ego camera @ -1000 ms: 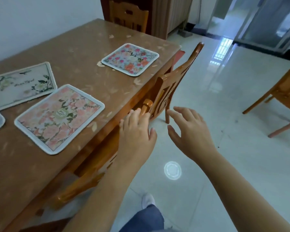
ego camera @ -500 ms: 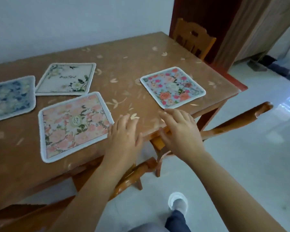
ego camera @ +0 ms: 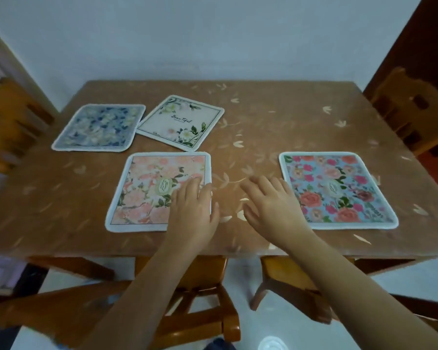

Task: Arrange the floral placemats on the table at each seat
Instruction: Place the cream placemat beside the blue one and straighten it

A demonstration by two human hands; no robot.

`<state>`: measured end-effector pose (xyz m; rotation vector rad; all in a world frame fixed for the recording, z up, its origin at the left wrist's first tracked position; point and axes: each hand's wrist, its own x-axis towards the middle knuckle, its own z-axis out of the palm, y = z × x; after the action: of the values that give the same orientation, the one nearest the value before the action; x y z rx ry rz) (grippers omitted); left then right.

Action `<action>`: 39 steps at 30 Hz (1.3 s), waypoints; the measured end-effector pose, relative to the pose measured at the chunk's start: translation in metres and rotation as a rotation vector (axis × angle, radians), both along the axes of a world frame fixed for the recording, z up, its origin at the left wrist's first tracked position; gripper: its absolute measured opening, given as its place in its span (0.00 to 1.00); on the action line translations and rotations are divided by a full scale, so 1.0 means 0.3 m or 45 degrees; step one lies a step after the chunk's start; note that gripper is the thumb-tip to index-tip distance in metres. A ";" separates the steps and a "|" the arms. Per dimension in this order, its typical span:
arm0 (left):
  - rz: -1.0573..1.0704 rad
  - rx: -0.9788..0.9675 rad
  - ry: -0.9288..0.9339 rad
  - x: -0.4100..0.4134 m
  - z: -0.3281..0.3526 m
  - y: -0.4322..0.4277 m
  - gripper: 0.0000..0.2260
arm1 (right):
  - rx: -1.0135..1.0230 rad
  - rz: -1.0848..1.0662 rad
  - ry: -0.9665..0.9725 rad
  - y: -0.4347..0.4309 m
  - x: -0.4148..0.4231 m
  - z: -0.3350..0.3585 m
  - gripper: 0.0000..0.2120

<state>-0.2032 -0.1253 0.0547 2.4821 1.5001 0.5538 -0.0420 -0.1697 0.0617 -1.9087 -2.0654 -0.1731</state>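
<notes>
Head view: left hand (ego camera: 192,210) flat, fingers spread, on near-right corner of pink placemat (ego camera: 157,190) at table (ego camera: 276,127) near edge. Right hand (ego camera: 271,205) open, empty, beside blue-rose placemat (ego camera: 339,190). Risk: flat palm drags mat askew; white placemat (ego camera: 181,122) and navy placemat (ego camera: 99,127) sit crowded at far-left corner.

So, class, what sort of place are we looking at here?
Most likely a home dining area: a wooden table set with floral placemats, wooden chairs drawn up around it, and a plain white wall behind.
</notes>
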 end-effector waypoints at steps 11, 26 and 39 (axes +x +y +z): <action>0.136 -0.113 0.018 -0.037 -0.248 0.374 0.21 | -0.065 0.166 -0.173 0.420 -0.023 -0.204 0.20; 0.320 -0.269 0.183 0.044 -0.611 0.876 0.22 | -0.100 0.410 0.108 1.061 0.055 -0.578 0.17; 0.370 -0.159 0.152 0.054 -0.695 0.953 0.22 | 0.079 0.762 -0.039 1.324 0.101 -0.672 0.15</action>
<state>-0.1869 0.1605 -0.1539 2.2539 1.8955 0.3468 -0.0116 0.2274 -0.1400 -1.1841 -2.5085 -0.1200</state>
